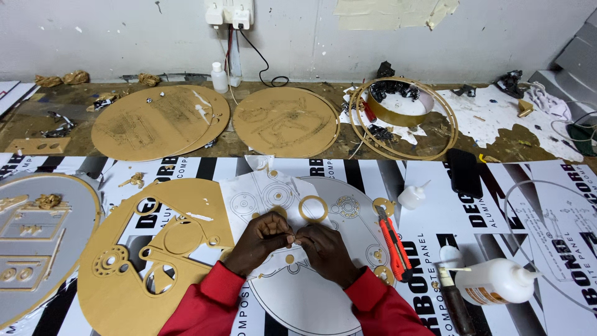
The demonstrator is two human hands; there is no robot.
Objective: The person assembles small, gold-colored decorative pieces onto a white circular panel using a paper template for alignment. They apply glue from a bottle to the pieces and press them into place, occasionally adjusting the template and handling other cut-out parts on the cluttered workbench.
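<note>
Both arms wear long, bright red sleeves, loose and softly creased, ending in ribbed cuffs at the wrists. The left hand (260,241) and right hand (326,250) are bare, no gloves or rings showing.

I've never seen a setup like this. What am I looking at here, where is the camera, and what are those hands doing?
There is no machine here: a person in red sleeves works with bare hands, and the one camera sits on their head, looking down at a workbench. The left hand and right hand meet over a round white disc, pinching something too small to identify. Beside them lie a gold cut-out sheet, a gold ring, an orange utility knife and a white glue bottle. Further back are tan discs and thin hoops.
</note>
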